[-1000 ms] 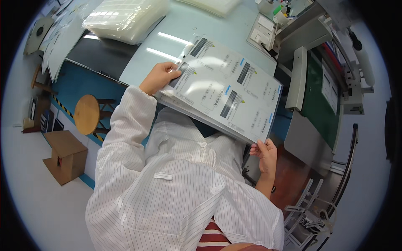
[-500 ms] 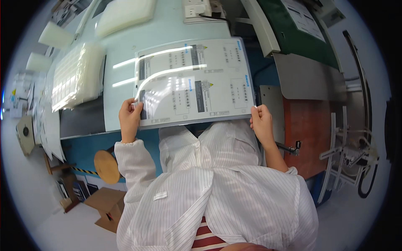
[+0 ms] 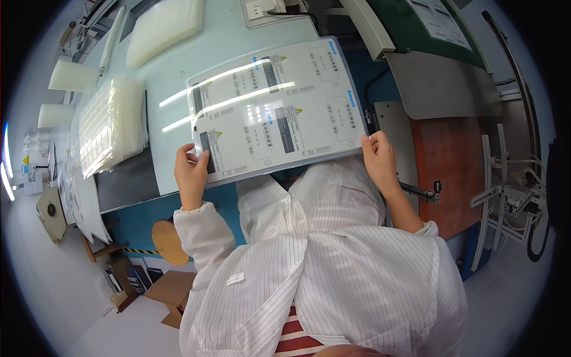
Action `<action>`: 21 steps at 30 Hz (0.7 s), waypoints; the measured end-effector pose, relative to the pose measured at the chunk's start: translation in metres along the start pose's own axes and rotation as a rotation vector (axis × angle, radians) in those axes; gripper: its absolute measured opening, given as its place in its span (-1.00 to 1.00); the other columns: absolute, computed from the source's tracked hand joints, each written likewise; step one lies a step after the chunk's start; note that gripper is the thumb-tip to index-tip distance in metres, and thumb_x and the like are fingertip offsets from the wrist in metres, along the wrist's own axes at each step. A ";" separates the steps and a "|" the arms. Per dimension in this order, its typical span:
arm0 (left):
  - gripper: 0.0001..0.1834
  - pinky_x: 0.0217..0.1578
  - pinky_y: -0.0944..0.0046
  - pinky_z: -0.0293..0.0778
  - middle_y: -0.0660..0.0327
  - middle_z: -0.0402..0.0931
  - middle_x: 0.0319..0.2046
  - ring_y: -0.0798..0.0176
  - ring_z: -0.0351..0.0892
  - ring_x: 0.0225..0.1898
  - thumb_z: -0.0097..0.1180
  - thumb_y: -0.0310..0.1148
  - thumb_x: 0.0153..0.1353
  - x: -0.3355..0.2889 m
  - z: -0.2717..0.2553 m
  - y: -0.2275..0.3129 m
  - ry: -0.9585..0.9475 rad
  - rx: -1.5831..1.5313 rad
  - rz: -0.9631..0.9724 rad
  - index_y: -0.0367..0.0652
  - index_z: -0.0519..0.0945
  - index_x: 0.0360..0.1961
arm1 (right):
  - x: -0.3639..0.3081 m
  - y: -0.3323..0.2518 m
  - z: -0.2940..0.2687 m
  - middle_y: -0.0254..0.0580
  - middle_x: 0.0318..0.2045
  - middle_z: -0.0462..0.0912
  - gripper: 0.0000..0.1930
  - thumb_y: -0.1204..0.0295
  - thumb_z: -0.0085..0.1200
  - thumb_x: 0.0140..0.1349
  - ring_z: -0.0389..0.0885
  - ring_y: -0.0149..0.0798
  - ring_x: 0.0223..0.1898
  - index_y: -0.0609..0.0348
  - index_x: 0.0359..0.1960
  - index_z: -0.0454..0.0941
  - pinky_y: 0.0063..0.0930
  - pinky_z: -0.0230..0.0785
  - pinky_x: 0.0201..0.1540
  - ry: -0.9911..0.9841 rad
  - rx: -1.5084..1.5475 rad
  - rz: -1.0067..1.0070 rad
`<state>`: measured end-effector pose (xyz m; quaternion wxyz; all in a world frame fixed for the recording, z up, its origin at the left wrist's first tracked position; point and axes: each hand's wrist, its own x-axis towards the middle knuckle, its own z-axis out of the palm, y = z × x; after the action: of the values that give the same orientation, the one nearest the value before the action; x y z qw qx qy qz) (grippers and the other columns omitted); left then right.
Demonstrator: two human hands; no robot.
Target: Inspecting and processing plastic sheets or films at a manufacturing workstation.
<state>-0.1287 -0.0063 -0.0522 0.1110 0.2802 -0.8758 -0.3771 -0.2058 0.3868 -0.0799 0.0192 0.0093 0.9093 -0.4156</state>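
Note:
A large clear-topped sheet printed with rows of labels (image 3: 309, 128) lies across the front edge of the pale worktable, its near edge above my lap. Overhead light strips reflect off its glossy surface. My left hand (image 3: 191, 172) pinches the near left corner between thumb and fingers. At the near right corner, my right hand (image 3: 379, 156) is closed on the edge, thumb on top. Whether it is one sheet or a thin stack, I cannot tell.
Clear-wrapped stacks of translucent sheets (image 3: 113, 128) lie left on the worktable (image 3: 169, 137), with another pale stack (image 3: 166, 30) behind. A power socket (image 3: 262, 9) sits at the back. To the right stand a metal plate (image 3: 440, 86), an orange-brown board (image 3: 449, 178) and a machine frame (image 3: 505, 196).
The view has turned slightly, so the whole scene appears tilted and shifted. Both hands keep their hold on the printed label sheet's near corners.

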 end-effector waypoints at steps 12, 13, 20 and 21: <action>-0.78 -0.31 0.44 0.35 0.28 0.48 -0.39 0.45 0.36 -0.37 0.11 -0.35 0.23 0.043 0.000 -0.034 0.120 -0.098 0.133 -0.28 0.57 -0.19 | 0.048 0.010 -0.037 -0.47 -0.69 0.31 -0.78 0.40 0.12 0.23 0.21 -0.57 -0.68 0.25 -0.30 0.33 -0.64 0.09 -0.58 0.144 0.216 -0.045; -0.78 -0.31 0.44 0.35 0.28 0.48 -0.38 0.45 0.36 -0.37 0.11 -0.35 0.23 0.047 0.002 -0.037 0.127 -0.130 0.121 -0.28 0.57 -0.20 | 0.057 0.011 -0.050 -0.47 -0.69 0.31 -0.78 0.40 0.12 0.23 0.21 -0.57 -0.68 0.25 -0.30 0.33 -0.64 0.09 -0.58 0.176 0.199 -0.028; -0.82 -0.35 0.44 0.31 0.32 0.50 -0.39 0.45 0.35 -0.41 0.05 -0.38 0.25 0.063 0.020 -0.050 0.276 -0.109 0.228 -0.27 0.59 -0.24 | 0.127 0.030 -0.119 -0.07 -0.08 0.42 -0.59 0.43 0.04 0.25 0.43 -0.24 -0.03 0.38 0.08 0.29 -0.40 0.38 -0.02 0.388 0.849 0.162; -0.82 -0.35 0.44 0.31 0.32 0.51 -0.39 0.46 0.35 -0.41 0.04 -0.39 0.25 0.062 0.020 -0.051 0.285 -0.115 0.227 -0.27 0.60 -0.24 | 0.134 0.041 -0.125 0.04 0.11 0.31 -0.50 0.45 0.01 0.26 0.31 -0.13 0.18 0.42 0.18 0.19 -0.29 0.30 0.18 0.416 1.058 0.232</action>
<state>-0.1672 -0.0585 -0.1040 0.2918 0.2233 -0.8541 -0.3682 -0.3420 0.5076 -0.0349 -0.1216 0.1988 0.5554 -0.7983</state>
